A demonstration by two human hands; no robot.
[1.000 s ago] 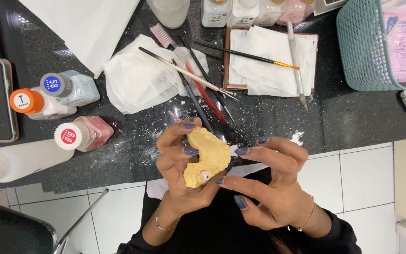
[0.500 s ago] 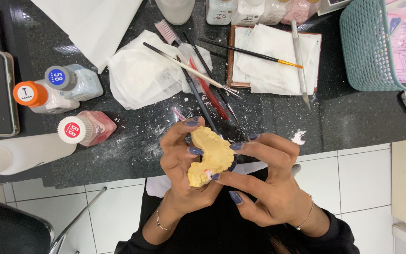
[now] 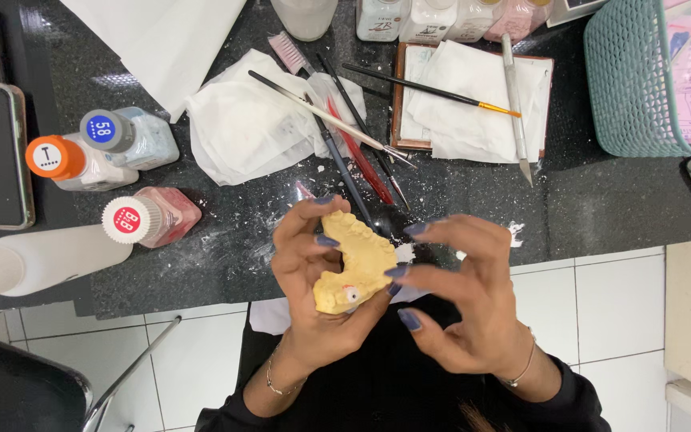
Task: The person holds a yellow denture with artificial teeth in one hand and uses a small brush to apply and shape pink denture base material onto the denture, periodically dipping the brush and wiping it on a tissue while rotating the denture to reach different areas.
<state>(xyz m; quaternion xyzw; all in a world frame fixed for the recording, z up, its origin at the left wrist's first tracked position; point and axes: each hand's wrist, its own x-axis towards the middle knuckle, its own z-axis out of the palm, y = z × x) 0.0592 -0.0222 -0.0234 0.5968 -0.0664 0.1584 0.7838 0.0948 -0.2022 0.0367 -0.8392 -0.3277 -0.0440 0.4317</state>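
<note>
Cradling a yellow dental cast (image 3: 356, 264), the left hand (image 3: 313, 296) keeps its grip closed; right hand (image 3: 465, 304) spread open.

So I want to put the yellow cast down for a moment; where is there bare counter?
Bare counter lies right of the hands, between the brown tray and teal basket. A smaller patch sits beside the pink bottle. Brushes and tissues crowd the middle.

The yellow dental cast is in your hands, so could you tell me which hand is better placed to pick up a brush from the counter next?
Probably the right hand: only its fingertips touch the yellow dental cast, while the left hand grips it. The brushes lie just beyond.
</note>
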